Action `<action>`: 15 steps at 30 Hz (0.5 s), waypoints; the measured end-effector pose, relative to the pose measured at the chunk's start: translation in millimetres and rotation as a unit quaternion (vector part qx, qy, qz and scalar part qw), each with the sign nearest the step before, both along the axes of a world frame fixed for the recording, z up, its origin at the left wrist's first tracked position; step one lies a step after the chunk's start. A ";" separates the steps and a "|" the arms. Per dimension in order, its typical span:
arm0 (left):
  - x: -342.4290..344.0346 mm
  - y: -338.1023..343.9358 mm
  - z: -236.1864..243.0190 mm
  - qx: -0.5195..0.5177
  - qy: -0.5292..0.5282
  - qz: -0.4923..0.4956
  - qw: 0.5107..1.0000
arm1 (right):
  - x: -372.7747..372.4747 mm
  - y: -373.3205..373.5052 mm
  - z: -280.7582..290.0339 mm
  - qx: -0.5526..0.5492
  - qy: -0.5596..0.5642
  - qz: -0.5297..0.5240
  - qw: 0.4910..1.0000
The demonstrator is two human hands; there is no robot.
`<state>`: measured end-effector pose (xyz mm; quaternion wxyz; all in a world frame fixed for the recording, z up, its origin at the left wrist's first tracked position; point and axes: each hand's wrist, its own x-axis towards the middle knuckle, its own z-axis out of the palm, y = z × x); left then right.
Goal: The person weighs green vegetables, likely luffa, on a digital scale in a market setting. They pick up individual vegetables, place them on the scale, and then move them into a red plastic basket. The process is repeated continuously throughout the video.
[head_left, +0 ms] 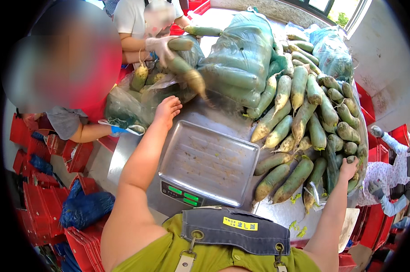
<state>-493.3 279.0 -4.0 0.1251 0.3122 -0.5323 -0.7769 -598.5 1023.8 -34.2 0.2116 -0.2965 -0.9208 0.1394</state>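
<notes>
My left hand (168,110) reaches out past the far left corner of a steel platform scale (209,158), fingers stretched and nothing in them. Close beyond it lies a clear plastic bag (128,106) with green radishes inside. The scale's tray is bare except for bits of dirt, and its display (183,195) glows green. At the right rim of a big heap of long green radishes (300,86), my right hand (348,167) is closed round the end of a radish (351,159). Much of that radish is hidden by the hand and its neighbours.
Across the table, a co-worker's white-gloved hand (162,47) holds radishes, blurred by motion. Large filled green-tinted bags (239,59) stand at the back; another bag (334,52) is far right. Red crates (46,206) are stacked at left. Another person (388,174) is at right.
</notes>
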 end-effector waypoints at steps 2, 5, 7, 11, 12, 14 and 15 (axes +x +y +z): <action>19.8 12.1 14.0 0.028 0.028 -0.030 0.999 | 3.1 24.0 -2.9 -0.049 0.050 -0.015 0.997; 43.3 32.4 21.8 0.014 0.032 -0.054 0.998 | 34.1 38.0 9.1 -0.234 0.220 -0.017 0.947; 56.7 51.5 21.1 0.004 0.029 -0.077 0.997 | 71.3 28.8 21.3 -0.375 0.330 -0.051 0.865; 78.0 107.9 24.2 0.030 0.028 -0.156 0.987 | 164.9 -14.7 42.0 -0.474 0.402 -0.050 0.782; 84.6 122.3 24.0 0.051 0.033 -0.188 0.980 | 189.7 -26.6 46.9 -0.524 0.386 -0.049 0.758; 86.6 154.3 30.8 0.083 0.029 -0.271 0.959 | 238.5 -66.7 70.0 -0.609 0.333 0.027 0.720; 91.0 179.8 37.2 0.092 0.021 -0.319 0.943 | 255.8 -94.0 83.4 -0.641 0.334 0.064 0.688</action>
